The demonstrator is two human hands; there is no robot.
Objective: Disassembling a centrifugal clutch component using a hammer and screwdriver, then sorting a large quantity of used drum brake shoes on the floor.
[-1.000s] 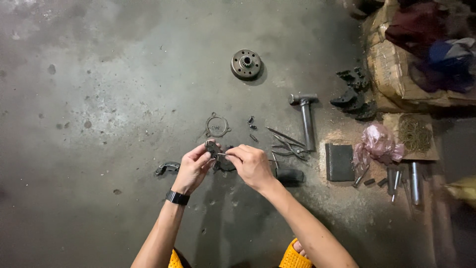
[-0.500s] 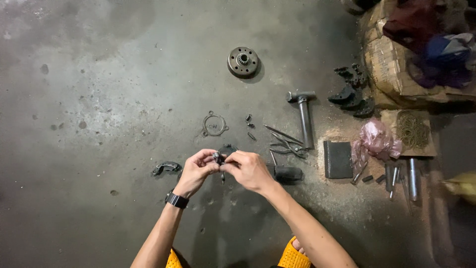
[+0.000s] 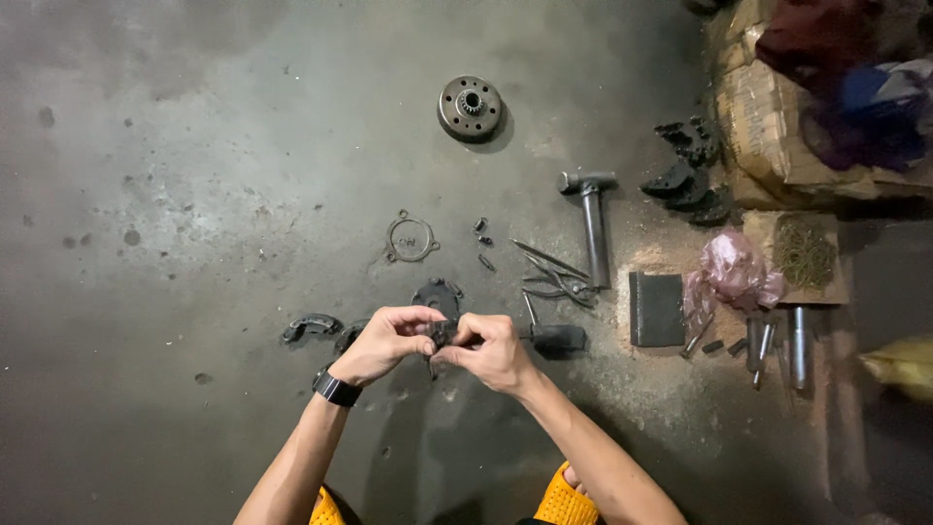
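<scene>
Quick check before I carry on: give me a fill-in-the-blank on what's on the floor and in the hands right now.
1. Both hands, the left hand and the right hand, pinch one small dark ____ part between them.
2. The black band sits on the ____ wrist.
3. The hammer lies with its head pointing ____ from the person.
4. The round toothed hub lies on the bare ____ floor.

Missing words: metal; left; away; concrete
</scene>
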